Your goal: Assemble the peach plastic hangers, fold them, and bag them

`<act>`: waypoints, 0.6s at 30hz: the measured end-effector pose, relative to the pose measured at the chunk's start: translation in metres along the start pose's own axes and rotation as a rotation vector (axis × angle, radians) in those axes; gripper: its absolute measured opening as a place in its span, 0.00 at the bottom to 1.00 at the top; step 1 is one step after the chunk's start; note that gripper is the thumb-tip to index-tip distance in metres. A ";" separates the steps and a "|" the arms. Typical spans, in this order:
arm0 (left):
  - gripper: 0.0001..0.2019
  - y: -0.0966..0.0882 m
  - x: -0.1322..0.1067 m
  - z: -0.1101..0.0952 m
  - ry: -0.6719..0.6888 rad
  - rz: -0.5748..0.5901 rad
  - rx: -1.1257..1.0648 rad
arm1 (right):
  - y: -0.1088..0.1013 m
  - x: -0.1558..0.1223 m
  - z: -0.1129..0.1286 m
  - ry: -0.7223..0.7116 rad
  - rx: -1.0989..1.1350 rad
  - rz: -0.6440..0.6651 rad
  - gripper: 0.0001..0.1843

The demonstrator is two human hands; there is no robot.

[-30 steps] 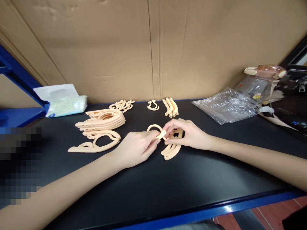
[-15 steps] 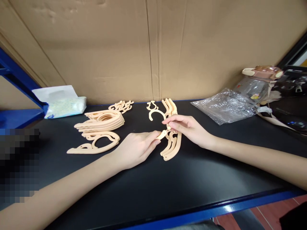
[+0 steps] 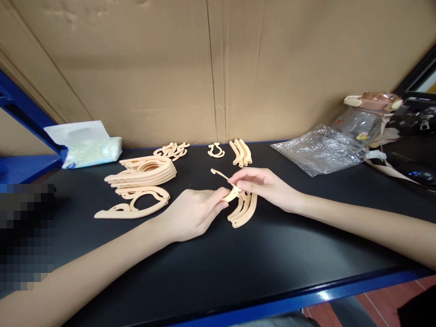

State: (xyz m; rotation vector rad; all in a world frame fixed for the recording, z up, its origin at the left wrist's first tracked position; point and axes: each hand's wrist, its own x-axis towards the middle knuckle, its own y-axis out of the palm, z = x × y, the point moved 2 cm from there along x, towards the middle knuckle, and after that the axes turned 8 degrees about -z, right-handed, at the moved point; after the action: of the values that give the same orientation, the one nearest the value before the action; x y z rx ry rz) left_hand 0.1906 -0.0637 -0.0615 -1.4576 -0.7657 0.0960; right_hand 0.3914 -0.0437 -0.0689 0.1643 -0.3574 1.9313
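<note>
Hands: two, both pinching one hook (image 3: pixel 232 196) just right of the hanger stack (image 3: pixel 143 170). The left hand (image 3: pixel 195 213) grips its thick end, the right hand (image 3: pixel 264 184) its middle. Its long axis slants up toward the stack, thin curved tip leading. About three curved arms (image 3: pixel 243 210) lie beneath.

I sit at a small assembly workshop bench. My matt black worktop (image 3: pixel 238 263) has a blue-painted metal front edge (image 3: pixel 306 300), and a blue steel rack frame (image 3: pixel 23 104) stands at its left end. Plain brown corrugated cardboard sheets (image 3: pixel 153 68) wall its rear edge. Identical peach plastic hanger frames (image 3: pixel 143 172) lie stacked towards the rear left corner, and curved peach plastic arm pieces (image 3: pixel 241 152) are sorted along the rear edge.
</note>
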 end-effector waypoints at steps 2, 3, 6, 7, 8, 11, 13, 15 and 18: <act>0.11 0.000 0.000 0.000 0.011 -0.006 -0.013 | 0.001 -0.001 0.001 -0.001 -0.020 0.030 0.11; 0.11 -0.001 0.000 0.000 0.010 -0.005 -0.018 | 0.001 -0.001 0.002 0.003 -0.018 0.042 0.11; 0.11 -0.002 0.000 0.001 -0.006 -0.006 -0.040 | 0.002 -0.001 0.004 0.018 0.040 0.062 0.10; 0.11 -0.002 0.000 0.001 -0.013 -0.004 -0.050 | 0.002 -0.001 0.004 0.022 0.067 0.072 0.10; 0.12 -0.002 0.000 0.001 -0.019 -0.001 -0.061 | 0.003 0.000 0.004 0.027 0.094 0.082 0.10; 0.11 -0.002 -0.001 0.001 -0.030 0.016 -0.074 | 0.003 0.001 0.005 0.043 0.152 0.096 0.08; 0.11 -0.001 -0.001 0.001 -0.037 0.025 -0.071 | 0.002 0.001 0.004 0.049 0.162 0.096 0.07; 0.11 -0.001 -0.001 0.002 -0.052 0.038 -0.066 | 0.001 0.001 0.003 0.042 0.139 0.106 0.07; 0.11 -0.001 -0.002 0.003 -0.076 0.062 -0.068 | -0.001 0.002 0.002 -0.004 0.069 0.140 0.08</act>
State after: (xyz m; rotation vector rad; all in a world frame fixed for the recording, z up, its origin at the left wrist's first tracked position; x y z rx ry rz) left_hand 0.1875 -0.0618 -0.0619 -1.5494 -0.7921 0.1748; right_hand 0.3918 -0.0425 -0.0666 0.1932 -0.3122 2.0836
